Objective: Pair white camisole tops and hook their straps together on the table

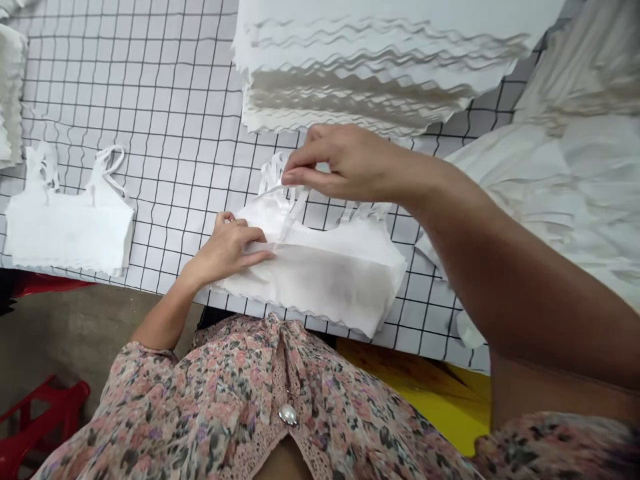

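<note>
A white bra top (340, 280) with thin straps and a wavy lower edge lies at the table's near edge, apparently on others like it. My left hand (231, 245) grips its left side, thumb and fingers closed on the fabric near a fold. Above it, my right hand (345, 160) pinches a thin white strap (273, 191) between thumb and fingertips, holding it slightly raised. More straps stand up behind the fingers, partly hidden by the right hand. Further right, the other straps (367, 211) of the stack rest on the table.
Beyond my hands is a tall stack of white wavy-edged fabric pieces (380, 80). A heap of white garments (575, 173) fills the right side. Another stack of white bra tops (70, 227) lies left on the grid-patterned tablecloth (165, 120). A red stool (50, 420) stands below.
</note>
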Available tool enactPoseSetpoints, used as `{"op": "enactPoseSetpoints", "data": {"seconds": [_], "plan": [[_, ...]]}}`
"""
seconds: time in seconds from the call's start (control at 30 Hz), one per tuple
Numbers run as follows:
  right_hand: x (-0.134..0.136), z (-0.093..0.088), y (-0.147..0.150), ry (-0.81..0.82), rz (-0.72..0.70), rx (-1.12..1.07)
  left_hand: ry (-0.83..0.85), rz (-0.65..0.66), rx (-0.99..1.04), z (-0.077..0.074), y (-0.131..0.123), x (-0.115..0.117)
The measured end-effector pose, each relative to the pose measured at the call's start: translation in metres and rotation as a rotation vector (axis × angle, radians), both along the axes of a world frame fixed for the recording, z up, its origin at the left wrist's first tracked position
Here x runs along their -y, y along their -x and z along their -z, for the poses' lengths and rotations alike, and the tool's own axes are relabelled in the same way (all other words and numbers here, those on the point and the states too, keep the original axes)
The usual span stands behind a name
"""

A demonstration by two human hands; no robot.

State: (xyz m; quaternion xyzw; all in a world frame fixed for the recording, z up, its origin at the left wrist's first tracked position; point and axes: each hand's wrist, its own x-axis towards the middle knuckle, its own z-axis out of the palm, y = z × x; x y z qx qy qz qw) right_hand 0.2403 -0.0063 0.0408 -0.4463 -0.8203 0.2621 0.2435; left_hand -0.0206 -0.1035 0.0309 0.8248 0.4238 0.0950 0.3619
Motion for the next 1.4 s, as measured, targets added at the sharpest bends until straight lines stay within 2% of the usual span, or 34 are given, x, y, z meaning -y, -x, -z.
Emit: {"op": "enactPoseSetpoints", "data": {"seconds": [0.1, 0.13, 0.23, 0.3, 0.37, 0.47, 0.5, 0.6, 0.7, 0.77, 0.9, 1.1, 1.27, 1.4], "plan": [[-0.014, 0.007, 0.016, 0.049, -0.190, 0.024, 0.007, -0.020, -0.029, 0.002, 0.009, -0.001], [-0.018, 0.012, 0.019, 0.037, -0.199, 0.026, 0.005, -0.029, -0.030, 0.003, 0.010, -0.002], [-0.023, 0.026, 0.024, -0.045, -0.148, 0.042, -0.057, -0.057, -0.031, 0.010, 0.011, -0.004], [-0.012, 0.031, 0.021, -0.124, -0.061, 0.050, -0.206, -0.127, -0.029, 0.013, 0.011, -0.002], [0.016, 0.030, 0.014, -0.207, 0.049, 0.057, -0.399, -0.245, -0.002, 0.014, 0.013, 0.007], [0.084, 0.025, -0.011, -0.288, 0.196, 0.092, -0.556, -0.380, 0.094, 0.011, 0.021, 0.032], [0.110, 0.024, -0.023, -0.314, 0.252, 0.121, -0.551, -0.404, 0.122, 0.011, 0.024, 0.041], [0.183, 0.029, -0.061, -0.459, 0.539, 0.176, -0.437, -0.457, 0.148, 0.011, 0.035, 0.066], [0.233, 0.039, -0.082, -0.332, 0.706, 0.239, -0.342, -0.490, 0.095, 0.018, 0.042, 0.078], [0.249, 0.047, -0.081, -0.219, 0.743, 0.247, -0.337, -0.501, 0.064, 0.024, 0.042, 0.079], [0.250, 0.062, -0.068, -0.146, 0.823, 0.256, -0.360, -0.505, 0.085, 0.032, 0.035, 0.072], [0.242, 0.082, -0.069, -0.166, 0.893, 0.182, -0.356, -0.488, 0.067, 0.033, 0.034, 0.068], [0.241, 0.079, -0.072, -0.309, 0.917, 0.151, -0.333, -0.518, 0.075, 0.034, 0.035, 0.066], [0.240, 0.076, -0.064, -0.277, 0.794, 0.189, -0.300, -0.513, 0.108, 0.031, 0.037, 0.062]]}}
